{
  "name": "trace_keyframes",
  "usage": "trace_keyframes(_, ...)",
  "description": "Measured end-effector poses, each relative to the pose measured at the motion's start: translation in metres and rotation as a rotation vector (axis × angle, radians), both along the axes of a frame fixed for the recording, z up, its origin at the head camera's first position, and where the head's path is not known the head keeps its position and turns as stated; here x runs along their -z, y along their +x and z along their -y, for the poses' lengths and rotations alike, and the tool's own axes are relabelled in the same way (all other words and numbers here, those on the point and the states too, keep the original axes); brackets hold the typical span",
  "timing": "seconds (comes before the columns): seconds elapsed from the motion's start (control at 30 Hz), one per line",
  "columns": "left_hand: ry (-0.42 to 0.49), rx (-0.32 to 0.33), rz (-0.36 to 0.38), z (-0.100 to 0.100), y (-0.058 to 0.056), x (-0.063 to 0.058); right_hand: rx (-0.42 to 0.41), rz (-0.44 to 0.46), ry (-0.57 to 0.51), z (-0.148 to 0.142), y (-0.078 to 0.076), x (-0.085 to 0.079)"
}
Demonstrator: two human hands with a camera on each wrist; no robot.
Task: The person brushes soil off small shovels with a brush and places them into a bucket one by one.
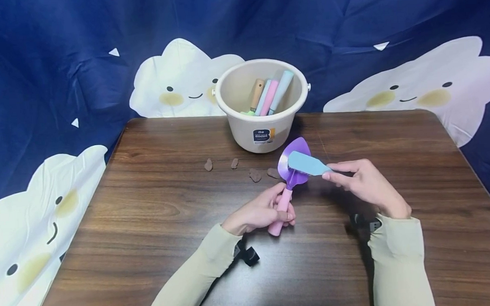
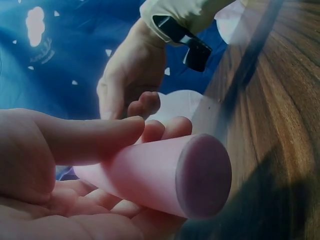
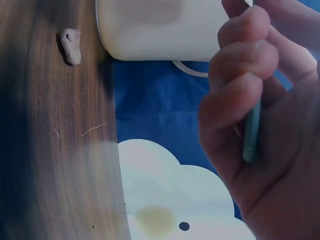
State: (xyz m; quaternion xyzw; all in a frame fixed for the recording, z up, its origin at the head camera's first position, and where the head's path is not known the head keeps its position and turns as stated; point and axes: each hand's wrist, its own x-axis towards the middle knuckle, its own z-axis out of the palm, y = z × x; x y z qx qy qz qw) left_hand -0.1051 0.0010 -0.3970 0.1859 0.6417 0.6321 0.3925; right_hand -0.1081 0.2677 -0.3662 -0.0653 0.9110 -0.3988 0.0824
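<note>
My left hand [image 1: 264, 207] grips the pink handle [image 2: 145, 172] of a hand trowel with a purple blade [image 1: 297, 145], held above the table with the blade pointing away. In my right hand [image 1: 365, 183], thumb and fingers pinch the narrow end of a light-blue flat-headed tool [image 1: 305, 162]. Its wide head lies over the trowel blade and hides part of it; the underside and whether the two touch cannot be told. The end of the blue tool's handle [image 3: 252, 135] shows below the curled fingers in the right wrist view. Several brown lumps [image 1: 255, 175] lie left of the trowel.
A beige bucket [image 1: 252, 129] stands at the table's back edge, just beyond the trowel. Several tool handles [image 1: 270, 97] stick up inside it, tan, blue and pink. The wooden table [image 1: 147, 199] spreads around; a blue cloud-patterned curtain [image 1: 304, 20] hangs behind.
</note>
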Motion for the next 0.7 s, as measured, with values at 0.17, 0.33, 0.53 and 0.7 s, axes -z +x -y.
trace_keyframes(0.17, -0.033, 0.011, -0.013, 0.0, 0.001, 0.0, 0.071, -0.025, -0.012, -0.003, -0.002, 0.001)
trace_keyframes(0.33, -0.057, 0.028, 0.033, 0.0, 0.002, 0.0, 0.153, -0.134, 0.026, -0.007, -0.003, 0.002)
trace_keyframes(0.53, -0.05, 0.045, 0.043, -0.003, 0.004, 0.002, 0.226, -0.303, 0.11, -0.01, -0.004, 0.004)
trace_keyframes(0.7, -0.045, 0.054, 0.053, -0.003, 0.004, 0.003, 0.264, -0.451, 0.156, -0.012, -0.005, 0.006)
